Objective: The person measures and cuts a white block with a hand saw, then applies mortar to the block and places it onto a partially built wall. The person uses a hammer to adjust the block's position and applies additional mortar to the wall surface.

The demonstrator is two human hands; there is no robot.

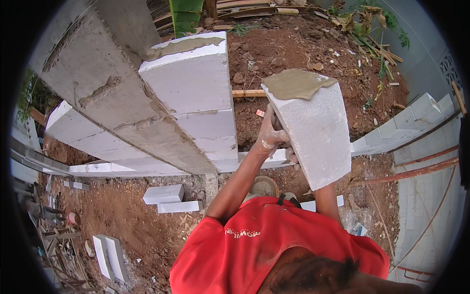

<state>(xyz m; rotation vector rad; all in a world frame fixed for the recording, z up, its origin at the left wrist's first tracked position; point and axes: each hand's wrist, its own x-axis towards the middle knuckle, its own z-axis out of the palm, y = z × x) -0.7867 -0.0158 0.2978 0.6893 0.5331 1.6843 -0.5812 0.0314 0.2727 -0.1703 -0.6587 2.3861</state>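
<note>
Tilted in front of me is a white lightweight concrete block [320, 139], its far end spread with wet grey mortar [298, 84]. My left hand [272, 131], dusty with mortar, grips the block's left edge with bent fingers. Behind the block my right forearm rises; most of my right hand [294, 158] is hidden, and only fingertips show, curled at the lower left edge. To the left stands a stepped wall of white blocks [188, 90] with a mortar layer [183, 46] along its top. A low course of block [276, 159] lies beyond my hands.
A grey concrete column [112, 93] rises beside the wall. Loose blocks [164, 194] and another pair [108, 257] lie on brown soil at left. A round container of mortar [264, 187] sits close by me. Rusty bars [411, 170] cross at right, near another block wall [406, 122].
</note>
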